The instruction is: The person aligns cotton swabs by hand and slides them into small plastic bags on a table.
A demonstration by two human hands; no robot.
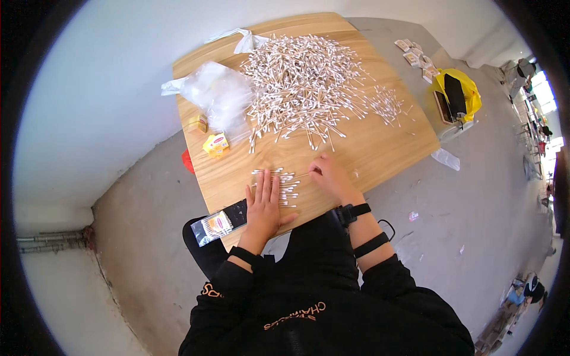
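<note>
Presently, a big heap of cotton swabs [303, 83] fills the far middle of the wooden worktop [380, 151], and a smaller scatter [386, 107] lies at its right. On the left of the heap there are crumpled clear plastic bags [217, 92], and nearer to me two small yellow packs [215, 144]. A flat packet [217, 224] lies across the left edge, beside my wrist. On the floor at the right I see some small packs [418, 59] and a yellow bag [473, 98].

The flat packet has a yellow and white label with a red patch; orange letters [297, 317] are on my black top.

In front of me is a loose row of swabs [289, 193], thin pale sticks with white tips, roughly side by side. My left hand [265, 204] rests palm down with the fingers straight, and it hides part of this row. My right hand [329, 177] is curled, its fingertips pinching one thin swab [302, 175] just beside the row.
</note>
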